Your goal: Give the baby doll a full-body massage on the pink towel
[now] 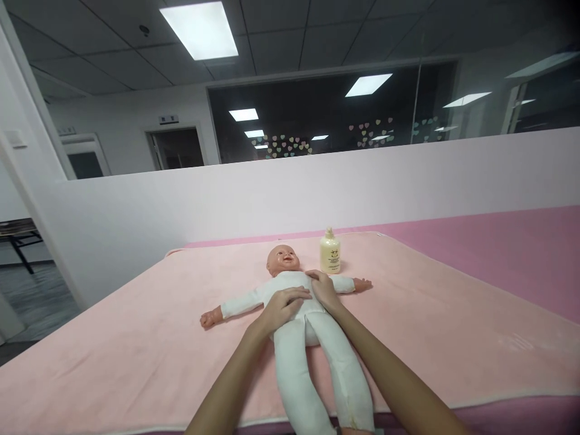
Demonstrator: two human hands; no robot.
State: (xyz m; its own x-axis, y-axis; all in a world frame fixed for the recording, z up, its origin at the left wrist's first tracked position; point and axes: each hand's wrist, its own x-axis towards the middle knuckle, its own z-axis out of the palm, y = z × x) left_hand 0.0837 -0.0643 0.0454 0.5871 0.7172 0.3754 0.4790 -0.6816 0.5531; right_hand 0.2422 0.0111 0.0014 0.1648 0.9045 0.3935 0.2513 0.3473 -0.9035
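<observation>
A baby doll [294,280] with a white cloth body lies on its back, head away from me and arms spread out. My left hand [285,307] rests on the doll's belly, fingers stretched out and pointing right. Higher up, my right hand [322,289] lies on the right side of its chest, with the fingers extended toward the upper left. Neither hand grips anything. Just beyond the doll's right-side arm stands an upright pale yellow pump bottle [330,254] with dark print. The doll's feet are partly cut off at the bottom edge.
A pink towel [435,326] covers the table under the doll, over a darker pink surface [521,260]. A low white wall [254,199] with a glass window above it runs behind. At the far left, part of a dark table [20,232] shows through an opening.
</observation>
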